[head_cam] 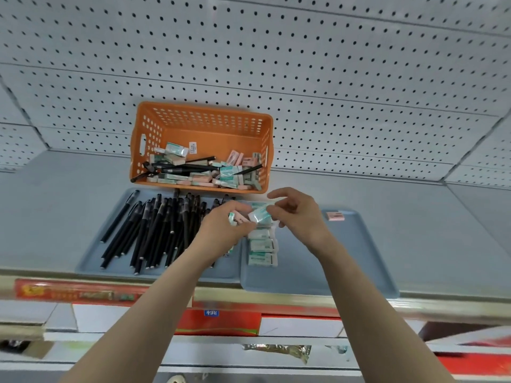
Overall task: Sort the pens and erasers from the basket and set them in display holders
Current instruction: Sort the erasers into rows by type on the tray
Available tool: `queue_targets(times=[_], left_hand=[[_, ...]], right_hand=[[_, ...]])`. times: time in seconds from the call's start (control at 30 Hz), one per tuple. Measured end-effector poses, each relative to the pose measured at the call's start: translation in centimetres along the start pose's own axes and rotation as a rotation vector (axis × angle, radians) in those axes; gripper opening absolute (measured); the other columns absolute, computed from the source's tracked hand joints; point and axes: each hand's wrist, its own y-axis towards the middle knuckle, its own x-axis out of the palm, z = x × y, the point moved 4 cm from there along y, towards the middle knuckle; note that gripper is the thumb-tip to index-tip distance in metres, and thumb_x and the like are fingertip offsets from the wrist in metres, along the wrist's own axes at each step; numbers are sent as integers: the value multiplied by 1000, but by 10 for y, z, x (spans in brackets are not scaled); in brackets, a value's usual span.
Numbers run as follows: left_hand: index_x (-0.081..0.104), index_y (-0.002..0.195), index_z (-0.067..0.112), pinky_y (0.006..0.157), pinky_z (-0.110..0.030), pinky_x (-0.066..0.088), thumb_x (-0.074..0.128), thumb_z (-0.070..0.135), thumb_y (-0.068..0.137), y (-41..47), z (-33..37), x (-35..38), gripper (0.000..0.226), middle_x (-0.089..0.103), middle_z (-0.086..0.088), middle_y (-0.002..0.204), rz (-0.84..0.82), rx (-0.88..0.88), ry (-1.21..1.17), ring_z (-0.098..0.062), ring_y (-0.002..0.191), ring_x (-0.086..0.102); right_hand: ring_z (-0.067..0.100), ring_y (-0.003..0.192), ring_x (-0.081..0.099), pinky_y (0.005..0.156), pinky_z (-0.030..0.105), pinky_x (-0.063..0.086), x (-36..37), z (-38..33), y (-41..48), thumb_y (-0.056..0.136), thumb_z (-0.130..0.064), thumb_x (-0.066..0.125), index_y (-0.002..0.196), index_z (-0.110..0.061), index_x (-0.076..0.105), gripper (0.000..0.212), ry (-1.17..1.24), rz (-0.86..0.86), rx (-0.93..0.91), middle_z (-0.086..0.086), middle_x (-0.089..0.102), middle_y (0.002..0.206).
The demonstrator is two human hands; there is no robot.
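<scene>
- Now sorting erasers, just below the orange basket (210,125) in the middle of the frame.
- Grips a small bunch of erasers (234,218) with the left hand (221,228), fingers curled round them.
- Pinches one green and white eraser (260,215) with the right hand (297,212), just above the right tray (345,258).
- Next, most likely: needs to lay that eraser flat at the top of the eraser row (261,246), lined up neatly.
- Plenty more pens and erasers left in the basket; black pens (154,230) already on the left tray (91,261).
</scene>
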Motion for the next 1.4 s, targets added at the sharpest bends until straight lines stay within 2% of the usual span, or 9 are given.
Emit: queue_targets(times=[0.1,0.33,0.47,0.57,0.9,1.0,1.13,1.3,1.4], left_hand=[[61,112,29,58,-23,45,66,29,89,4,-4,-8,23,67,1,98,18,-34,-5,-12,69,59],[53,129,30,78,-37,52,51,15,95,9,-2,-12,37,70,-3,94,12,-80,-188,-23,89,65],[55,119,25,61,-34,47,64,18,92,7,-8,-20,30,73,4,88,63,-89,-213,-34,84,68],[62,108,18,55,-29,46,68,17,89,5,-10,-20,19,75,2,86,88,-93,-229,-32,91,71],[67,107,18,51,-19,45,58,20,97,-2,10,-4,13,71,3,89,3,-65,-349,-5,78,68],[69,105,24,51,-21,42,61,22,95,-3,16,3,13,60,2,71,-24,-24,-291,-6,62,52],[62,103,19,62,-31,41,60,26,96,-2,14,6,11,57,-2,71,-5,-85,-265,-15,65,49],[51,115,11,63,-30,40,33,-11,87,-3,23,18,41,48,-3,74,-86,-208,-495,-15,62,44],[50,118,10,80,-33,47,34,-15,86,-2,31,25,44,47,-4,87,-117,-182,-475,-16,77,52]], right_hand=[[9,72,65,68,25,54,-16,4,1,83,-19,75,95,-22,73,12,-128,82,-22,0,72,84],[11,89,63,84,27,51,23,-4,5,85,-7,67,110,-20,73,29,-499,-261,-205,-3,67,105],[11,87,60,77,24,47,24,-1,0,78,-25,78,105,-21,72,28,-566,-274,-234,-2,64,100],[7,82,55,74,21,42,22,0,1,76,-15,77,99,-19,75,24,-605,-295,-271,-5,66,98],[18,84,68,76,29,56,14,-11,-1,88,-17,72,100,-19,68,13,95,-153,-98,5,72,95],[21,81,68,70,28,54,15,-11,-2,86,-10,73,103,-14,65,19,170,-216,-58,10,74,94],[10,74,60,65,22,49,-9,8,-2,87,-16,72,101,-18,68,15,132,-22,37,6,74,90],[17,83,64,68,23,50,-53,51,-8,90,-11,68,114,-14,66,24,255,157,271,8,73,99],[16,80,65,70,25,51,-63,61,-15,90,-7,67,114,-14,65,25,305,157,294,5,74,93]])
